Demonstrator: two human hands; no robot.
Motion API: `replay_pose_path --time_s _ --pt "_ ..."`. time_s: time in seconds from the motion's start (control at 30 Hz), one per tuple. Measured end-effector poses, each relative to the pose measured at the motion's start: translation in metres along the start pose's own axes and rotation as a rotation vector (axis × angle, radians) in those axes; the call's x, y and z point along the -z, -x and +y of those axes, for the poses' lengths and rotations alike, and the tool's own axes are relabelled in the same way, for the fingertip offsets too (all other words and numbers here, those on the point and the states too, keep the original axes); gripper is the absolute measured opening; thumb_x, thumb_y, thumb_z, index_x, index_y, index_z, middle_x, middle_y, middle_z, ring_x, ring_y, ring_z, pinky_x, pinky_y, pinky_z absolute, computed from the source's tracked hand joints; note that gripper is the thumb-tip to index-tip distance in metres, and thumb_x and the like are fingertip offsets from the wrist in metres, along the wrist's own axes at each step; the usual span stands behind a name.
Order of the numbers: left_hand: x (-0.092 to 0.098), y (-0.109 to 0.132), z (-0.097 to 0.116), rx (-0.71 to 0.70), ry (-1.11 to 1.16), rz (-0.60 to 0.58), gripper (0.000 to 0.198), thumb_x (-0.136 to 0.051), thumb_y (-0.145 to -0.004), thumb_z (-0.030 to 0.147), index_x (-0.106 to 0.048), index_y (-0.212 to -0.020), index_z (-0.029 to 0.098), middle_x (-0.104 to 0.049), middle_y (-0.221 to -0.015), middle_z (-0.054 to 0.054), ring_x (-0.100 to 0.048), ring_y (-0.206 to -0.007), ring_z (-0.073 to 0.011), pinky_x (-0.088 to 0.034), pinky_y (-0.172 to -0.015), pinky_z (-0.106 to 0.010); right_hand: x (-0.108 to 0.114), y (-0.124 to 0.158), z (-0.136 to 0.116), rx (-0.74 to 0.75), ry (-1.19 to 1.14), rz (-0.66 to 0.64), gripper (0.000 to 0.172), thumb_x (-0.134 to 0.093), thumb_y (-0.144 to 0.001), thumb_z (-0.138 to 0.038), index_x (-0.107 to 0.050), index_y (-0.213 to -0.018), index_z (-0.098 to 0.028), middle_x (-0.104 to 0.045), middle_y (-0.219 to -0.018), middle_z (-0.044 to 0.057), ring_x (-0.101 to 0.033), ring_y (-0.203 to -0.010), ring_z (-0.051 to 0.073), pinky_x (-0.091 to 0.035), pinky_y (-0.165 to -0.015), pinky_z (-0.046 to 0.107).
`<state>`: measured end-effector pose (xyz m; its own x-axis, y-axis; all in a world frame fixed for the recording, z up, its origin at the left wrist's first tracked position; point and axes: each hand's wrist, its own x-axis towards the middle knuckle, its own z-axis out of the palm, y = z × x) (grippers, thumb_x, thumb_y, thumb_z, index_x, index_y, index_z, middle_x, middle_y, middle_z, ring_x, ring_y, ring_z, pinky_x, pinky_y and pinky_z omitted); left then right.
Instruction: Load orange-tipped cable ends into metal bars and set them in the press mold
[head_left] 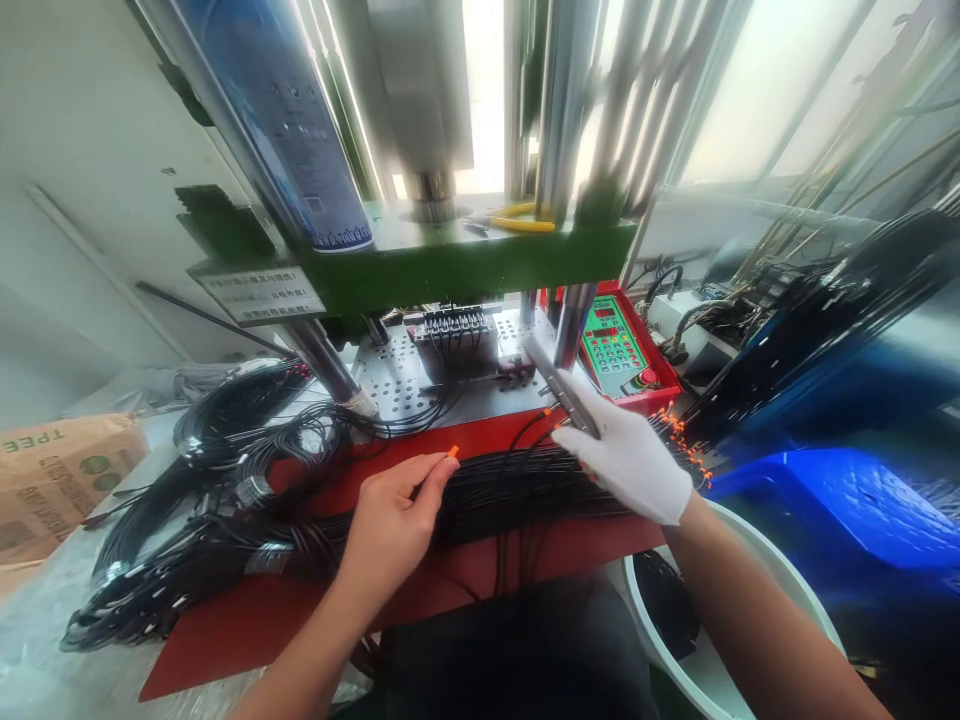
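Note:
My bare left hand pinches a small orange piece between thumb and forefinger. A white glove covers my right hand, closed around a grey metal hand tool whose exact kind is blurred. The tool points up and left toward the press bed. Below both hands lies a thick bundle of black cables, with orange ends fanned out past my right wrist. Further in, a dark mould block with a row of metal slots sits on the perforated press plate.
A green press beam spans above, carrying a blue spray can and yellow-handled pliers. A red control box stands right. Coiled cables lie left. A white bucket and blue bin are at right.

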<state>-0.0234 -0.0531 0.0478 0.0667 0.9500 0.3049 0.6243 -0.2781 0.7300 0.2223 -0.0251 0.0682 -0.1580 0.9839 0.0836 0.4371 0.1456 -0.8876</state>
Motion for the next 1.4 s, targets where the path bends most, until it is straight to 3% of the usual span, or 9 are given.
replay_pose_path --time_s 0.1,0.23,0.33,0.67,0.93,1.1,1.23,1.33,1.4 --pt "0.005 0.005 -0.004 0.057 0.207 -0.144 0.022 -0.048 -0.092 0.031 -0.065 -0.086 0.018 -0.05 -0.059 0.003 -0.046 -0.051 -0.0098 -0.039 -0.052 -0.021 0.007 0.003 -0.005 -0.147 -0.146 -0.144 0.068 -0.057 -0.083 -0.031 -0.029 -0.144 -0.037 -0.055 -0.066 -0.004 -0.05 -0.044 0.009 -0.044 -0.036 0.019" --pt "0.001 0.006 0.005 -0.025 0.318 -0.205 0.02 -0.048 -0.093 0.027 -0.064 -0.086 0.018 -0.051 -0.064 0.002 -0.047 -0.055 -0.009 -0.04 -0.056 -0.021 -0.005 0.009 -0.011 -0.165 -0.326 -0.439 0.067 -0.058 -0.081 -0.029 -0.031 -0.142 -0.04 -0.052 -0.067 -0.005 -0.043 -0.041 0.005 -0.039 -0.033 0.014" --pt "0.0 0.006 0.011 -0.047 0.315 -0.22 0.02 -0.047 -0.093 0.026 -0.064 -0.085 0.017 -0.049 -0.063 0.002 -0.047 -0.055 -0.0087 -0.038 -0.056 -0.021 -0.016 0.01 -0.013 -0.139 -0.394 -0.538 0.067 -0.059 -0.082 -0.029 -0.031 -0.142 -0.04 -0.051 -0.067 -0.006 -0.044 -0.042 0.004 -0.039 -0.033 0.013" --pt "0.001 0.006 0.013 -0.081 0.278 -0.249 0.028 -0.045 -0.094 0.024 -0.053 -0.068 0.017 -0.046 -0.063 0.002 -0.044 -0.057 -0.0088 -0.034 -0.059 -0.023 -0.019 0.008 -0.014 -0.12 -0.475 -0.641 0.066 -0.06 -0.082 -0.028 -0.032 -0.141 -0.037 -0.054 -0.072 -0.004 -0.047 -0.042 0.004 -0.039 -0.033 0.012" --pt "0.0 0.005 0.013 -0.077 0.283 -0.266 0.028 -0.045 -0.094 0.025 -0.053 -0.069 0.017 -0.046 -0.063 0.002 -0.044 -0.056 -0.0093 -0.034 -0.058 -0.023 -0.018 0.009 -0.014 -0.115 -0.437 -0.631 0.066 -0.06 -0.082 -0.029 -0.032 -0.141 -0.039 -0.052 -0.071 -0.005 -0.045 -0.042 0.004 -0.04 -0.033 0.013" --pt "0.002 0.004 0.015 -0.046 0.226 -0.257 0.03 -0.045 -0.094 0.028 -0.051 -0.067 0.017 -0.045 -0.061 0.003 -0.043 -0.057 -0.0096 -0.033 -0.057 -0.023 -0.021 0.01 -0.015 -0.089 -0.355 -0.555 0.066 -0.058 -0.082 -0.026 -0.032 -0.141 -0.041 -0.052 -0.07 -0.006 -0.044 -0.042 0.004 -0.04 -0.034 0.014" --pt "0.003 0.001 0.018 -0.026 0.127 -0.262 0.03 -0.046 -0.093 0.031 -0.055 -0.068 0.017 -0.046 -0.062 0.002 -0.043 -0.059 -0.0109 -0.033 -0.057 -0.024 -0.024 0.009 -0.013 -0.011 -0.19 -0.456 0.068 -0.059 -0.08 -0.022 -0.035 -0.142 -0.035 -0.062 -0.08 -0.005 -0.052 -0.048 0.006 -0.051 -0.05 0.02" --pt "0.003 0.0 0.021 -0.032 0.037 -0.244 0.029 -0.047 -0.092 0.033 -0.061 -0.072 0.017 -0.053 -0.065 0.0 -0.046 -0.061 -0.0127 -0.035 -0.059 -0.025 -0.026 0.008 -0.009 0.094 -0.071 -0.377 0.068 -0.059 -0.079 -0.022 -0.036 -0.142 -0.031 -0.065 -0.109 -0.002 -0.064 -0.083 0.015 -0.051 -0.085 0.03" --pt "0.001 0.0 0.023 -0.052 -0.003 -0.218 0.029 -0.047 -0.092 0.033 -0.064 -0.074 0.017 -0.057 -0.066 -0.001 -0.05 -0.062 -0.0142 -0.038 -0.059 -0.025 -0.027 0.008 -0.005 0.157 -0.024 -0.336 0.069 -0.059 -0.08 -0.024 -0.034 -0.143 -0.03 -0.058 -0.126 -0.002 -0.058 -0.107 0.02 -0.042 -0.1 0.034"
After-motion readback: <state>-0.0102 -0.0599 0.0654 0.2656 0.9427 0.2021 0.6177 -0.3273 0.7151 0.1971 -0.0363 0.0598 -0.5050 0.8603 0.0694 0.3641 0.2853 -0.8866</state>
